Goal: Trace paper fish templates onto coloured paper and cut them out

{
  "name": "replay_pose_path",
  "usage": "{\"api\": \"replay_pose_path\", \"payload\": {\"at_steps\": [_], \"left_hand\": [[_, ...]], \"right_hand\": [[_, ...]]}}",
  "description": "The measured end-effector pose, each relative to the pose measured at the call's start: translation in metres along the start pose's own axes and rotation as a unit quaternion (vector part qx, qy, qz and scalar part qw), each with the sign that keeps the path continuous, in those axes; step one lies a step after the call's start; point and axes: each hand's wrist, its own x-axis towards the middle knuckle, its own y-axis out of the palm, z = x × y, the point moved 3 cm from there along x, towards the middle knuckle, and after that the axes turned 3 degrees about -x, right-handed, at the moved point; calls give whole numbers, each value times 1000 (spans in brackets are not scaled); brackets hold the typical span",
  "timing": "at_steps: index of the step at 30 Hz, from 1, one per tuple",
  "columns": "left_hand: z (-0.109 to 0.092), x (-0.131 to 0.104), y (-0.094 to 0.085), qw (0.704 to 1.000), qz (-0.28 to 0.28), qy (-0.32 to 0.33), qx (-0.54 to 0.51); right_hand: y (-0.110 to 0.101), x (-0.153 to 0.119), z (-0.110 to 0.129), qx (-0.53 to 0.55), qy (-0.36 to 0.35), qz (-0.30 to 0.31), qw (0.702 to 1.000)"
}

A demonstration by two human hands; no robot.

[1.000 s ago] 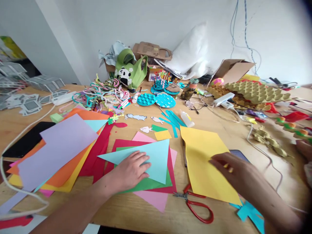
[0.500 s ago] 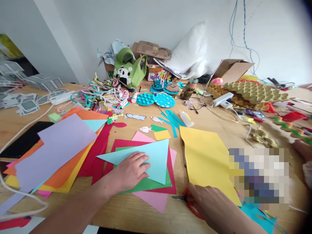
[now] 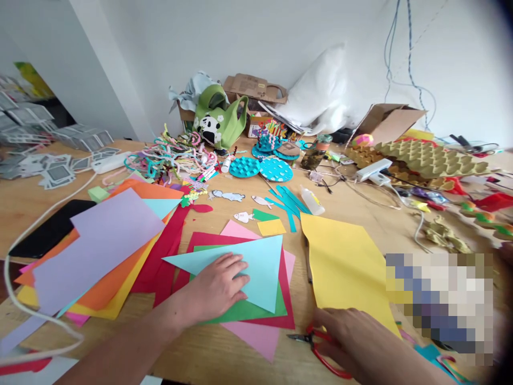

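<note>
My left hand (image 3: 220, 289) lies flat, fingers stretched out, on a light blue sheet (image 3: 260, 267) with a pointed left end. Under that sheet are a green sheet (image 3: 260, 310), a red sheet (image 3: 286, 299) and pink paper (image 3: 260, 338). My right hand (image 3: 348, 337) is curled at the red handles of a pair of scissors (image 3: 310, 338), low on the table. Its fingertips are partly hidden. The scissor blades point left, close to the pink paper. Just beyond my right hand lies a yellow sheet (image 3: 344, 262).
Coloured paper (image 3: 108, 240) is piled at left beside a black phone-like slab (image 3: 52, 224). Fish cutouts (image 3: 242, 216), blue strips (image 3: 288, 203) and a glue bottle (image 3: 311, 200) lie ahead. Pipe cleaners (image 3: 168, 155) and egg trays (image 3: 433, 158) stand farther back. A white cable (image 3: 20, 310) loops at left.
The whole view has shifted slightly, so things sit a little lower and farther right. My left hand stays on the light blue sheet. More of the red scissor handles shows beside my right hand.
</note>
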Motion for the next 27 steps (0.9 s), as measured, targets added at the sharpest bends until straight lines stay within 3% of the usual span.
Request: {"api": "replay_pose_path", "payload": {"at_steps": [2,5,9,13,16,22,27], "left_hand": [[-1,1,-1,1000,4,-3,5],[-3,2,-1,1000,9,-1,12],[-4,3,-3,1000,23,-2,12],[-3,3,-3,1000,22,-9,8],[-2,3,-2,999,27,-15,9],[0,3,-6,999,36,-18,14],[2,3,-6,999,37,-14,23]], "right_hand": [[-13,13,7,17,-27,-1,1000],[-22,39,17,5,-71,-96,993],[-3,65,26,-82,-107,-172,976],[19,71,31,-121,-130,-146,973],[23,69,32,-140,-141,-144,969],[11,64,43,-162,-175,-157,958],[-4,59,61,-178,-230,-116,950]]}}
